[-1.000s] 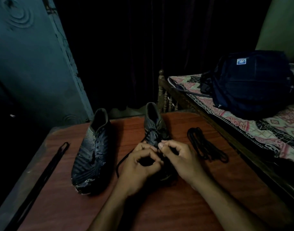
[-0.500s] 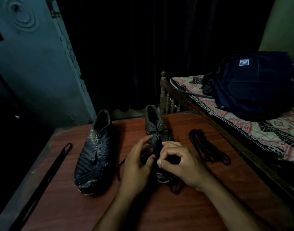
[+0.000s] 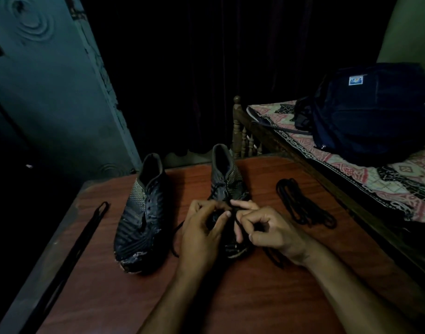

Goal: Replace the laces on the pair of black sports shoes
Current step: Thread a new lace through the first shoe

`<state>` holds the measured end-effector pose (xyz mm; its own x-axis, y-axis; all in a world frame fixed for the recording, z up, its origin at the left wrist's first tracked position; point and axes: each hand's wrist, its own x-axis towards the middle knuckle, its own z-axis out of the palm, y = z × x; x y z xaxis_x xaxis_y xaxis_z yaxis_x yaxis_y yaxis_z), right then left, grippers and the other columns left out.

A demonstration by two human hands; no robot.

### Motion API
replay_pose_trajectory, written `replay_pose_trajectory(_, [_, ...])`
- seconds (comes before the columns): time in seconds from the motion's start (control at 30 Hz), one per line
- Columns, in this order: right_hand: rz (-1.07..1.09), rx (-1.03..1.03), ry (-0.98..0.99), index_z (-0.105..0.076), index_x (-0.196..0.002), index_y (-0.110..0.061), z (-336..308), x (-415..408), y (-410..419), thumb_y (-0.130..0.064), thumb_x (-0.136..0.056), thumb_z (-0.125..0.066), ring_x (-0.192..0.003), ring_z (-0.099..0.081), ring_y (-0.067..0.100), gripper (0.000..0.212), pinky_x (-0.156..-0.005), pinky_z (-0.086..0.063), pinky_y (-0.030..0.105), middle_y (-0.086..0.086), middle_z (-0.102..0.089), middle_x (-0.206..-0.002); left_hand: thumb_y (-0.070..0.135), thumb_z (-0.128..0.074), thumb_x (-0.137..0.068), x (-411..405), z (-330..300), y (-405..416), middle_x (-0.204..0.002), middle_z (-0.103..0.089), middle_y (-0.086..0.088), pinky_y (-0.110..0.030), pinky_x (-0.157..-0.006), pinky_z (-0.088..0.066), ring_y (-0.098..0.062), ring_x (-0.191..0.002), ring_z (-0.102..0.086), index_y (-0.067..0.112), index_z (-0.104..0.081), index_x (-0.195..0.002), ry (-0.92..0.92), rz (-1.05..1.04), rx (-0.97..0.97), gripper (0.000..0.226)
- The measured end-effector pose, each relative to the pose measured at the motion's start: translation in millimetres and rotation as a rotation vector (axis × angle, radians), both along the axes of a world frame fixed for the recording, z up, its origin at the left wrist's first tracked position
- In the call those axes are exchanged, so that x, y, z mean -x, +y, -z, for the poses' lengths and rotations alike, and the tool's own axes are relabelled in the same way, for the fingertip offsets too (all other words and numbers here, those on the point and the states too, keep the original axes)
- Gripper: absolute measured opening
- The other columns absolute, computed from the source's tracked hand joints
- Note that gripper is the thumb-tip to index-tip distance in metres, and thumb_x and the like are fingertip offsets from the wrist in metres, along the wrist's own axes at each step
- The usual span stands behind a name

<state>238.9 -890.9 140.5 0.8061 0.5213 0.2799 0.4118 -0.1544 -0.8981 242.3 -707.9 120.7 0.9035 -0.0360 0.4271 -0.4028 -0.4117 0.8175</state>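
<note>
Both hands (image 3: pixel 201 235) (image 3: pixel 271 230) pinch lace (image 3: pixel 175 237) on right shoe (image 3: pixel 227 182), toe pointing toward person

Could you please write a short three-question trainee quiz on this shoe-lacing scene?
1. True or false: the left shoe has no lace in its eyelets.
2. Which shoe do the left hand and right hand work on? A) left shoe B) right shoe C) neither
3. Fill in: the coiled lace lies on the table between the right shoe and the ____.

Key: 1 true; 2 B; 3 bed.
</note>
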Motion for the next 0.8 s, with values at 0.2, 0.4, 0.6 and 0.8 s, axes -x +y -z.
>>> replay_pose_trajectory(0.2, [0.413,-0.119,0.223,-0.078,-0.082,-0.027,9.0,1.6,11.4,-0.062,-0.080,-0.071,-0.119,-0.059,-0.004,0.035,-0.108,-0.045,0.034,-0.016,-0.073,-0.115,0.041,-0.070,-0.076,7.0,-9.2,4.3,-0.108,-0.053,0.007,-0.013,-0.090,-0.043,-0.008,-0.109,-0.056,0.027,-0.068,-0.074,0.072,0.203,0.191,0.013])
replay_pose_trajectory(0.4, [0.524,-0.157,0.258,-0.079,-0.083,-0.026,7.0,1.3,14.4,-0.044,-0.088,-0.071,-0.102,-0.068,-0.001,0.021,-0.094,-0.050,0.025,-0.016,-0.074,-0.100,0.033,-0.078,-0.072,14.7,-14.3,6.1,-0.125,-0.048,-0.002,-0.011,-0.099,-0.040,-0.004,-0.130,-0.048,0.024,-0.074,-0.073,0.135,0.427,0.165,0.010])
replay_pose_trajectory(0.6, [0.507,0.003,0.140,-0.074,-0.077,-0.024,5.5,-0.1,7.9,-0.021,-0.087,-0.076,-0.115,-0.055,-0.017,0.011,-0.094,-0.044,0.020,-0.023,-0.072,-0.101,0.011,-0.068,-0.072,8.2,-7.1,5.4,-0.111,-0.051,-0.002,-0.026,-0.105,-0.045,-0.010,-0.128,-0.053,0.033,-0.062,-0.084,0.094,0.325,0.163,0.025])
replay_pose_trajectory(0.8, [0.301,0.144,0.052,-0.066,-0.065,-0.039,9.7,2.2,7.7,-0.036,-0.075,-0.078,-0.136,-0.037,-0.010,0.016,-0.110,-0.034,0.024,-0.010,-0.067,-0.110,0.015,-0.068,-0.078,1.1,2.1,1.0,-0.109,-0.057,0.010,-0.027,-0.101,-0.049,-0.014,-0.114,-0.061,0.031,-0.060,-0.102,0.023,0.124,0.077,0.030])
